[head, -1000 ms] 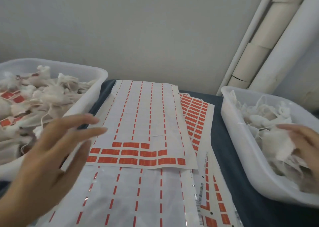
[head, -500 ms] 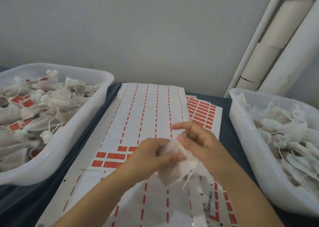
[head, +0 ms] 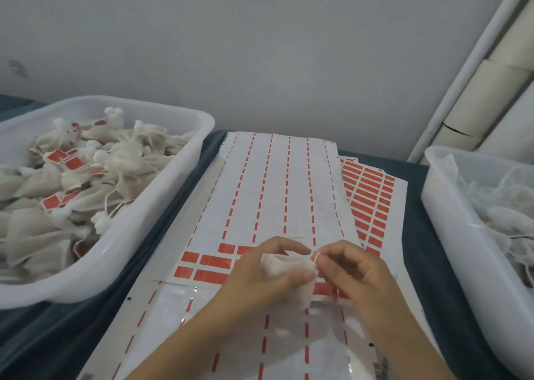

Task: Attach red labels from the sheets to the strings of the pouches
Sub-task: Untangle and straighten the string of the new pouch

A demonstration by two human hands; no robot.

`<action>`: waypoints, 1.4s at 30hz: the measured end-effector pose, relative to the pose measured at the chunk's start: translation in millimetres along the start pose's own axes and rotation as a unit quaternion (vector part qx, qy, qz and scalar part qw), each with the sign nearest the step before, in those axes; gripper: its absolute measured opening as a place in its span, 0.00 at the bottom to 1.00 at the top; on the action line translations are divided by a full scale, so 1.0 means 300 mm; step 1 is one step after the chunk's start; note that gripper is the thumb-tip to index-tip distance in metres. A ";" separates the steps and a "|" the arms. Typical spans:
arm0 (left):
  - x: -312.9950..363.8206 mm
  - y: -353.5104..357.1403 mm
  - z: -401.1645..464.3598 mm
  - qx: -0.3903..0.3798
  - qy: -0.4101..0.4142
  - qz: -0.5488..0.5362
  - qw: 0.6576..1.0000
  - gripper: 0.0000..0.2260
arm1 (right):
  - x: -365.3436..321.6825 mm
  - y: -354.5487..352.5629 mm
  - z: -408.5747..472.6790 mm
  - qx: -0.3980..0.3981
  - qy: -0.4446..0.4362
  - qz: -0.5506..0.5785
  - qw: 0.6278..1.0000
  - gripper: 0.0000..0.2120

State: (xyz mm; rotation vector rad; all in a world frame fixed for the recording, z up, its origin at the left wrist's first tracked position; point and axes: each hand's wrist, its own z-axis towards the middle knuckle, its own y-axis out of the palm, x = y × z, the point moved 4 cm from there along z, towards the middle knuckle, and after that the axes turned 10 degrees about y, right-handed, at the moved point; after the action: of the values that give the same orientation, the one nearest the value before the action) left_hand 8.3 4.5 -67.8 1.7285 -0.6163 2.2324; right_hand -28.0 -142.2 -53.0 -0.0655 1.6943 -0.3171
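Observation:
A small white mesh pouch (head: pixel 284 267) is held over the label sheets, my left hand (head: pixel 260 275) gripping its body from the left. My right hand (head: pixel 349 272) pinches at the pouch's top right, where a bit of red (head: pixel 315 256) shows at the fingertips; whether that is a label or the string end I cannot tell. Under the hands lies the top sheet (head: pixel 274 194), mostly peeled, with a few red labels (head: pixel 215 261) left in its lower rows. A fuller sheet of red labels (head: pixel 370 203) pokes out to the right.
A white tub (head: pixel 161 206) at left holds several pouches with red labels on their strings. A second white tub (head: pixel 450 235) at right holds plain pouches. Another mostly peeled sheet (head: pixel 231 336) lies nearest me on the dark blue cloth (head: pixel 416 252). White pipes (head: pixel 474 62) stand at back right.
One second ago my hands were apart, the right one in the right tub. They have since met over the sheets with a pouch, and my right fingers now pinch at its top.

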 end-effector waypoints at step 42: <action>-0.004 -0.051 -0.004 -0.041 -0.161 -0.406 0.899 0.13 | -0.015 -0.021 -0.030 -0.059 0.006 -0.054 0.997 0.07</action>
State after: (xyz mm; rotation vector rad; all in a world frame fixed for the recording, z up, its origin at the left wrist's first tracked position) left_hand 14.5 18.6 -66.6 1.8530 -0.0034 1.3406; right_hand -37.0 -145.5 -45.9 -0.2431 1.7247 -0.2983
